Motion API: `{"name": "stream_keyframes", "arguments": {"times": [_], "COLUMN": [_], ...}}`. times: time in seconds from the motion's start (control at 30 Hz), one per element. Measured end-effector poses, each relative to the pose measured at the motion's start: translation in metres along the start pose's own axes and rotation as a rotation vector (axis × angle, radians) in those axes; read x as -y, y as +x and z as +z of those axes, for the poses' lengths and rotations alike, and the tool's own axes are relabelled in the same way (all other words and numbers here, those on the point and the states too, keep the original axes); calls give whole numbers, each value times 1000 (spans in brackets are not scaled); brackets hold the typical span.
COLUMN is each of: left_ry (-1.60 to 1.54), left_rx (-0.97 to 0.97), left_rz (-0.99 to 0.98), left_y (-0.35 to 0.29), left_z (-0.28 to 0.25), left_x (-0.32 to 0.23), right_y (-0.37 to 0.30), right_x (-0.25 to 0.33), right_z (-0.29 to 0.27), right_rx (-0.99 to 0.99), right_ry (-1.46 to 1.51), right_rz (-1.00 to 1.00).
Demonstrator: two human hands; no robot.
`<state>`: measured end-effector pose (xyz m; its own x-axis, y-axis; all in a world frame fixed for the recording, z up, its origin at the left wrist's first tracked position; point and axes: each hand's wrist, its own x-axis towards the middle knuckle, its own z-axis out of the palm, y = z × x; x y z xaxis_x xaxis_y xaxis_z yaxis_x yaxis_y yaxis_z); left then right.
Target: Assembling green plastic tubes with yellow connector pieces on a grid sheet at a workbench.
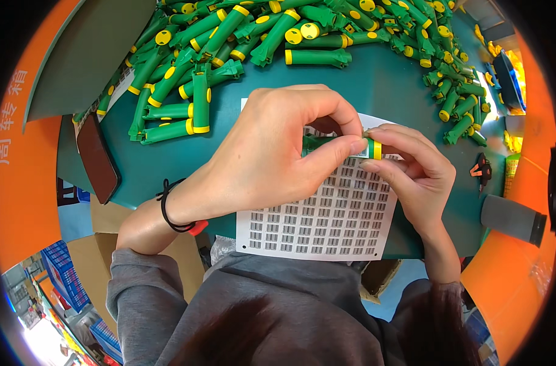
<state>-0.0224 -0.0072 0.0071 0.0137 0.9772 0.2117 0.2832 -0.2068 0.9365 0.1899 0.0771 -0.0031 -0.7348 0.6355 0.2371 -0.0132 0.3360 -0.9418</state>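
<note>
Green tube (pixel 371 149), lying sideways, yellow end (pixel 377 150) rightward, white label (pixel 364 151) against it

Green tabletop (pixel 220 125), orange panels (pixel 28 207); bright light (pixel 45 344) — lower left

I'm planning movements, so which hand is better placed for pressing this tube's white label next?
Probably your left hand: its thumb lies over the label, while the fingers of your right hand sit at the yellow end of the tube.

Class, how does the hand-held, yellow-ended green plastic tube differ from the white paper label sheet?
The yellow-ended green plastic tube is rounded; the white paper label sheet is flat. The tube is narrow, the sheet broader. The left hand grips the tube, while the sheet lies on the green table. Hands partly hide both.
</note>
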Motion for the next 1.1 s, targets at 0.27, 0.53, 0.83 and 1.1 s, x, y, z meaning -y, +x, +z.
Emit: {"name": "stream_keyframes", "arguments": {"times": [0.27,0.53,0.83,1.1], "left_ry": [-33,-256,-207,370], "left_rx": [-12,47,190,-292], "left_rz": [-13,-110,-115,99], "left_y": [-1,2,0,-11], "left_z": [2,1,7,-65], "left_x": [2,-1,14,-38], "right_y": [-1,-5,0,11], "right_x": [-3,-5,-4,-6], "right_z": [1,-5,8,-3], "right_rx": [-19,-37,-74,-61], "right_ry": [64,310,242,3], "right_rz": [38,139,109,-33]}}
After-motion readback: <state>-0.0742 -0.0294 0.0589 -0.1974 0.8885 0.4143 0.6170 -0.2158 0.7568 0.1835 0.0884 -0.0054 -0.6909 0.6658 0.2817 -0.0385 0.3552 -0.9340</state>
